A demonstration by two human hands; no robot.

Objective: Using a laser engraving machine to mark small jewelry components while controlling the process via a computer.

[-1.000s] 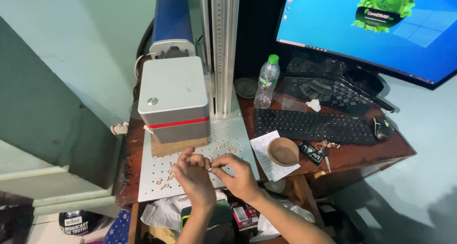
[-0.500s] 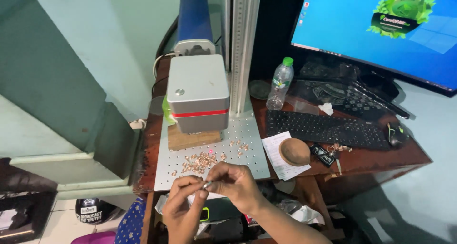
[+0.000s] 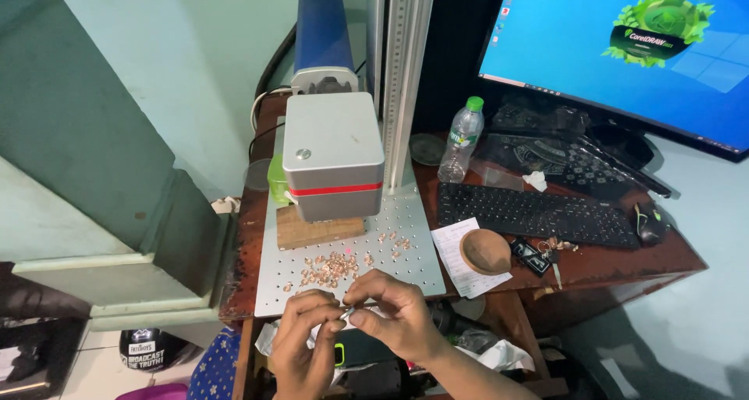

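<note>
Copper-coloured small flat pieces: loose heap on the perforated grey metal work plate, with more scattered toward the plate's right half, in front of the pale wooden block.

Left hand and right hand: both at the plate's near edge, fingertips pinched together on one tiny pale piece; what kind of piece it is cannot be told at this size. It sits between the two hands, just off the plate's front rim and near the heap.

Grey box-shaped machine head with a red stripe: hangs above the wooden block, on the silver upright column.

To the right: clear plastic bottle with a green cap, black keyboard, round brown wooden dish on white paper.

Risk, as judged: the pinched piece is small and held over the plate's edge; a slip of either grip would likely drop it into the clutter below. A forearm sweep could also scatter the heap.
</note>
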